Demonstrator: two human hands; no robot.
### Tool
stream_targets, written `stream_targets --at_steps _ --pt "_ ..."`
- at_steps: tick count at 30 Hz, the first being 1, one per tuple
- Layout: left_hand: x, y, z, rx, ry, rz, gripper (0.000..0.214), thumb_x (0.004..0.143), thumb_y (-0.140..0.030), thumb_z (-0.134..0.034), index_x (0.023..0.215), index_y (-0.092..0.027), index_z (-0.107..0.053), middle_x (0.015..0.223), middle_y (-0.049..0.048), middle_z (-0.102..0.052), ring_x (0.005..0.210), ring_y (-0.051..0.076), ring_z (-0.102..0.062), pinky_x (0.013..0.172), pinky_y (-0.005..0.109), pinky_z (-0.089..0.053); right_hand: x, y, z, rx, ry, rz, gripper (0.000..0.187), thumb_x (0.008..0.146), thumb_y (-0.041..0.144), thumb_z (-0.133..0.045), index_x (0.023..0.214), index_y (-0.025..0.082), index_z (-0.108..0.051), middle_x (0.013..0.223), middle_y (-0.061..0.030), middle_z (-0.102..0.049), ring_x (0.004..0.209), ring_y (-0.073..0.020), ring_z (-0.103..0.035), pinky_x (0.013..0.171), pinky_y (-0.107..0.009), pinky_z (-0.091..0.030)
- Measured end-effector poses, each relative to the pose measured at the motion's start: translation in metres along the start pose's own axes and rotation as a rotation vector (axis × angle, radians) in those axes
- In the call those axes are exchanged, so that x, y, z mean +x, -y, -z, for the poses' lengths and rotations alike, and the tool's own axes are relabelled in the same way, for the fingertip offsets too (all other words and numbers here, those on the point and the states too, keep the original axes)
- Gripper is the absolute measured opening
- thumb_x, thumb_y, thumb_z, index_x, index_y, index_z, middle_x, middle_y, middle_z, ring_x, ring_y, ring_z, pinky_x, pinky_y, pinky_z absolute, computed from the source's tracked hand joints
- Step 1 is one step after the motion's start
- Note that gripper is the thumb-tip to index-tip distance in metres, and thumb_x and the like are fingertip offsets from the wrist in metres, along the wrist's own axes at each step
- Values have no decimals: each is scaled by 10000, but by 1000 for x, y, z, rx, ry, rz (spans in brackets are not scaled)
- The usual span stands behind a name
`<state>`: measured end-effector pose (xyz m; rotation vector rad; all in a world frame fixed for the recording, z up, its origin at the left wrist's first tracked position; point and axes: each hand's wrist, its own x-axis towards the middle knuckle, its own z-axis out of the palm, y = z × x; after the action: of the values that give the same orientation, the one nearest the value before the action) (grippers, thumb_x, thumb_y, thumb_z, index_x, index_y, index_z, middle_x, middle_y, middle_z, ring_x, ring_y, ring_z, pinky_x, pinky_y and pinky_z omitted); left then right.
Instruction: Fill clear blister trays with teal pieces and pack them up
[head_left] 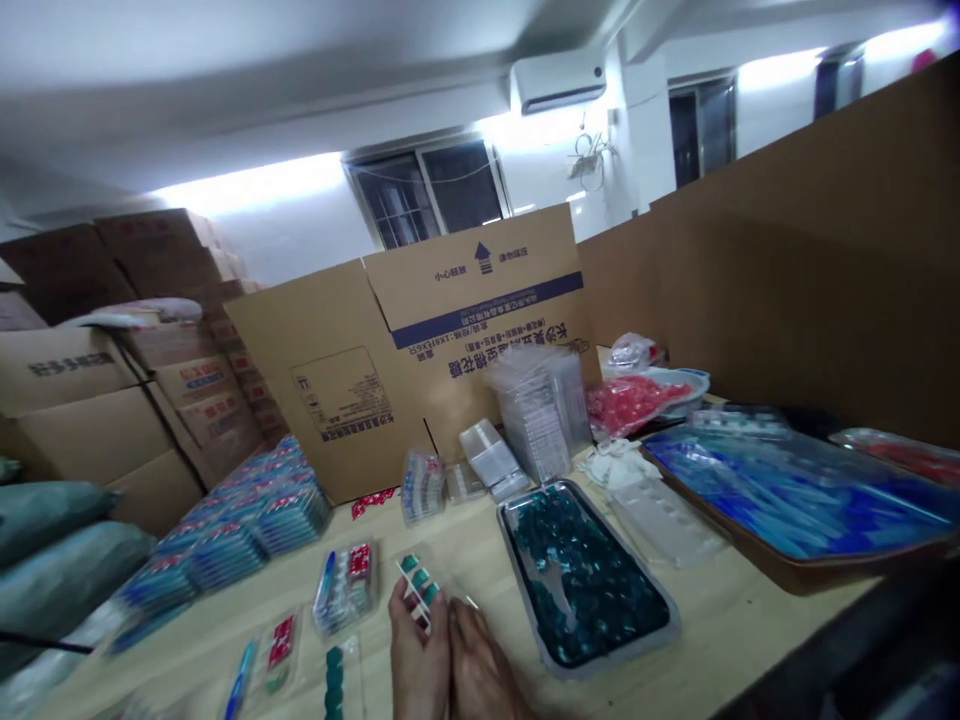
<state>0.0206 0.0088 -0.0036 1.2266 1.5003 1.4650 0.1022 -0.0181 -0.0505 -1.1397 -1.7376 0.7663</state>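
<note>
**Teal strip (415, 585) pinched at the bench's (720, 620) near edge**

The left hand (416, 665) pinched it upright, fingers pressed together; the right hand (484, 675) sat touching alongside, its grip unclear. A metal tray (502, 530) of teal pieces lay just right, within easy reach.

Left hand (414, 665) holds teal strip (416, 590) beside metal tray (630, 655)

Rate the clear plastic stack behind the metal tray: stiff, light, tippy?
The stack of clear plastic trays likely feels light for its bulk, given thin see-through walls. Tall and loosely nested, it could tip or slide apart if pushed. Single trays probably flex.
</note>
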Motion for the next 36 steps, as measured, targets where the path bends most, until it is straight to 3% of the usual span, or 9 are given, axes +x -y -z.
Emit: stream_targets --at_steps 2,5,8,12,16,20,28,32,36 --pt "13 5 10 37 -52 -21 563 769 -347 -651 1278 -192 -468 1109 127 -672 884 233 -711 757 356 -596 2 5 0 -37 42 28 869 660 130 -577 1515 164 -423 1529 -163 -441 1435 -365 -361 1167 -463 -346" --pt "28 4 30 56 -72 57 435 770 -248 -632 1187 -191 -520 1044 106 -691 833 218 -711 688 335 -592 13 12 11 -12 21 57 684 732 88 -508 1404 204 -551 1393 -113 -577 1335 -268 -492 1147 -402 -381" --pt "37 -10 53 37 -39 205 382 800 -181 -605 1174 -181 -525 938 75 -699 691 177 -688 549 278 -557 41 21 25 35 -20 -152 623 752 91 -528 1373 144 -541 1325 -166 -602 1254 -278 -548 1114 -433 -409" --pt "74 -37 75 59 8 251 340 818 -122 -615 1154 -126 -564 775 29 -661 546 104 -601 516 221 -504 110 29 25 270 132 -380 637 781 85 -537 1408 105 -426 1071 -136 -692 862 -202 -654 758 -341 -561" --pt "138 -58 85 260 -10 198 507 900 -54 -518 1381 -66 -356 896 52 -673 508 47 -545 620 255 -515 196 33 1 400 145 -350 517 776 22 -568 1277 128 -494 723 18 -615 552 -89 -540 525 -186 -451" --pt "185 -68 94 399 -3 190 513 932 -100 -530 1411 -82 -346 1085 95 -670 696 88 -655 719 288 -529 251 42 -26 437 162 -339 214 842 67 -574 1052 106 -577 585 70 -490 442 -37 -451 474 -143 -395" --pt "218 -15 116 866 -91 271 486 774 -240 -749 1208 -74 -610 1153 201 -697 1064 333 -669 824 360 -527 262 21 -80 -33 234 -466 155 716 115 -659 870 123 -684 530 11 -526 488 -132 -560 427 -187 -394" --pt "215 10 114 1176 -5 337 387 859 -373 -657 1139 -106 -677 1268 212 -662 1204 321 -615 902 325 -494 252 6 -100 -144 277 -543 113 638 107 -716 746 108 -682 505 -17 -558 557 -162 -609 469 -197 -393" --pt "219 21 113 1183 8 340 417 921 -444 -552 1115 -108 -705 1243 222 -678 1207 322 -618 917 334 -487 246 -4 -109 -182 293 -573 57 651 103 -696 703 98 -673 476 -25 -560 506 -157 -591 461 -209 -378"
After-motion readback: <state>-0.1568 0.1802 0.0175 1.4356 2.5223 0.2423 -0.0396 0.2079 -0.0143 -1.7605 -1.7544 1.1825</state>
